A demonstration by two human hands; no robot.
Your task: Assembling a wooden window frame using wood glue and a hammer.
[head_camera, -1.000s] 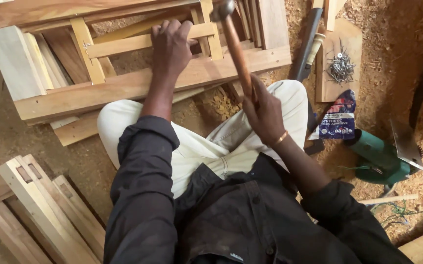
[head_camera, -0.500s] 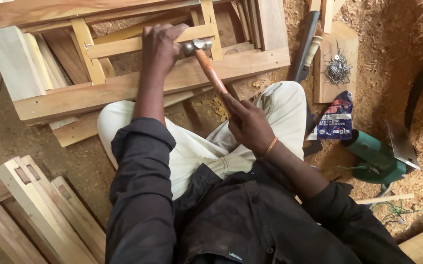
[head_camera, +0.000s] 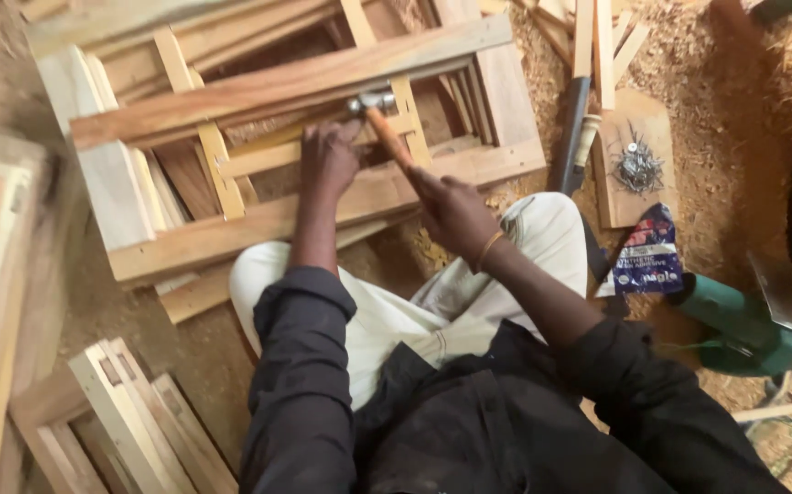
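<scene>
Right grip (head_camera: 451, 209) lowered hammer (head_camera: 379, 112) onto frame (head_camera: 258, 220); left hand (head_camera: 327, 157) steadying.

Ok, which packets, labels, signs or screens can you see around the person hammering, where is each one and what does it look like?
Packet: one flat, crumpled pouch lying on the sawdust floor to the person's right, just below the small board that carries a heap of nails and left of the green power tool; dark blue with white printing and a red patch along its upper edge.
Signs, screens, other labels: none in view.
</scene>
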